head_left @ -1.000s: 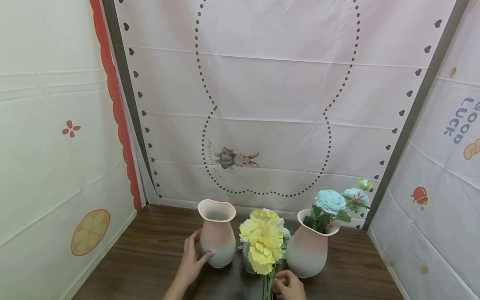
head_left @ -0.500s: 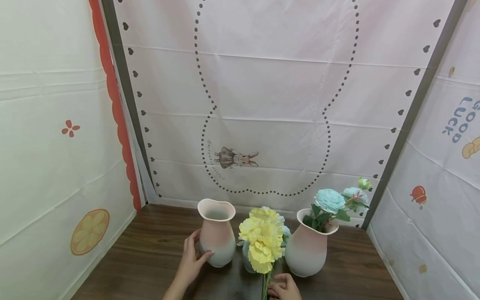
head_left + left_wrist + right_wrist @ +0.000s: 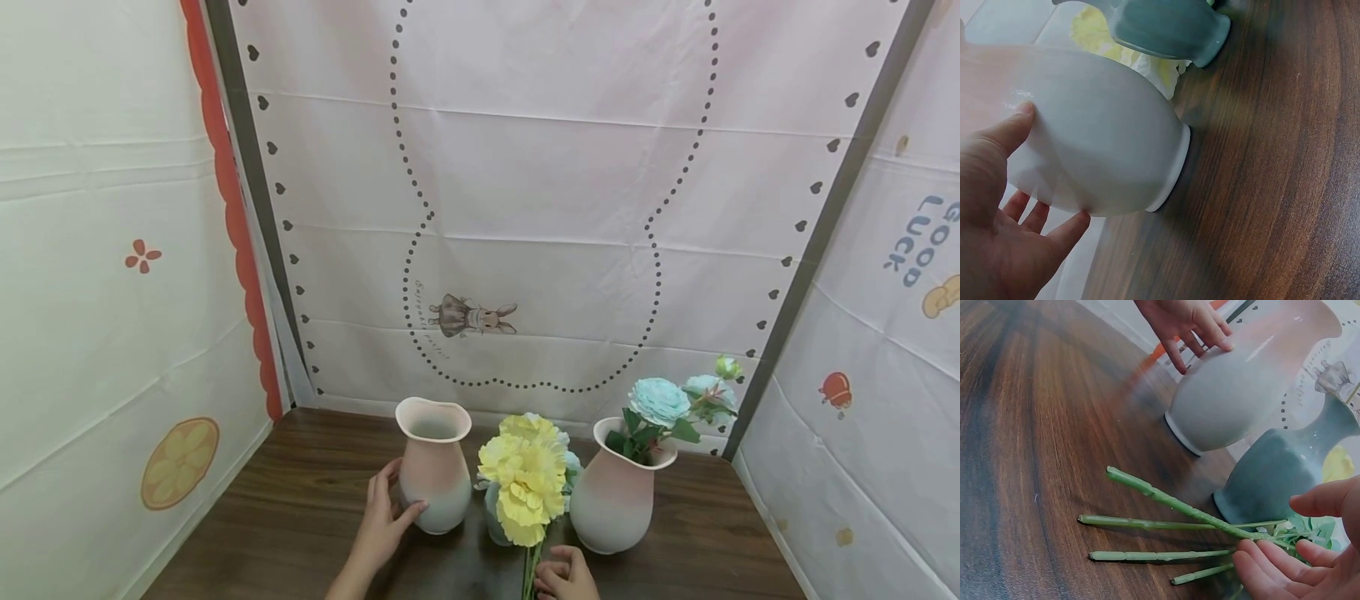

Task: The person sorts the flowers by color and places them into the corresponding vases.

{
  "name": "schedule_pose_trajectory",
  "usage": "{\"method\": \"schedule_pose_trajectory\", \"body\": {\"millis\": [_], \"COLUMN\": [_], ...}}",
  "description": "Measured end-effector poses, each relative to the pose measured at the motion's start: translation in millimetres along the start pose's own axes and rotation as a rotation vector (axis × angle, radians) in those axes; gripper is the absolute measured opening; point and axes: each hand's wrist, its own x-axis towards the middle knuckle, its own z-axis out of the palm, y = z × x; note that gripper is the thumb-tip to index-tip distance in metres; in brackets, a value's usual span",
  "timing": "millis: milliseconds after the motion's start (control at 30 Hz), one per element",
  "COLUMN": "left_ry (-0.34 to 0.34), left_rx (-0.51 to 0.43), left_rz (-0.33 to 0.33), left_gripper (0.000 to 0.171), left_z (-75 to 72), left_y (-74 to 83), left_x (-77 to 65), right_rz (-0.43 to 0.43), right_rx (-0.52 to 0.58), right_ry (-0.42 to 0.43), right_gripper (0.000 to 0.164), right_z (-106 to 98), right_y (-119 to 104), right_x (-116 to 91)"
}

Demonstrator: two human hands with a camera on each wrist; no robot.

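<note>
A vase [image 3: 435, 483], pink at the top and white below, stands upright at the left. My left hand [image 3: 382, 517] holds its side, thumb at the front and fingers round the back. Yellow flowers [image 3: 525, 479] lie to the right of it, their green stems [image 3: 1147, 556] pointing towards me and fanning out over the table. Beside those stems is my right hand [image 3: 567, 575]. In the right wrist view its fingertips are right at the stems, while the thumb stands well apart from them. Pale blue blooms [image 3: 572, 471] show partly behind the yellow ones.
Partly hidden behind the yellow flowers is a small teal vase [image 3: 1272, 462]. A second pink and white vase [image 3: 611, 508] at the right holds light blue flowers [image 3: 660, 402] with leaves. Printed cloth walls [image 3: 525, 183] enclose the brown wooden table [image 3: 322, 467] on three sides.
My right hand has shifted slightly left and down along the stems. The left hand and the vase it holds have stayed in place.
</note>
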Motion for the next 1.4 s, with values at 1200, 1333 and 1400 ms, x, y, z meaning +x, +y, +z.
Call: {"method": "schedule_pose_trajectory", "body": {"millis": [1200,1333,1400], "left_ry": [0.023,0.02,0.021], "left_rx": [-0.003,-0.007,-0.006], "left_rz": [0.023,0.032,0.032], "left_gripper": [0.081,0.081,0.081], "left_z": [0.8,0.8,0.8], "left_y": [1.8,2.4,2.1], "left_x": [-3.8,-3.9,-3.6], "right_rz": [-0.069,-0.087,-0.095], "right_rx": [-0.419,-0.526,-0.542], "right_ry": [0.126,0.146,0.161], "right_gripper": [0.042,0.038,0.038], "right_z": [20.5,21.7,23.1], "right_y": [-31.5,-32.5,-34.3], "right_x": [14.2,18.2,19.2]}}
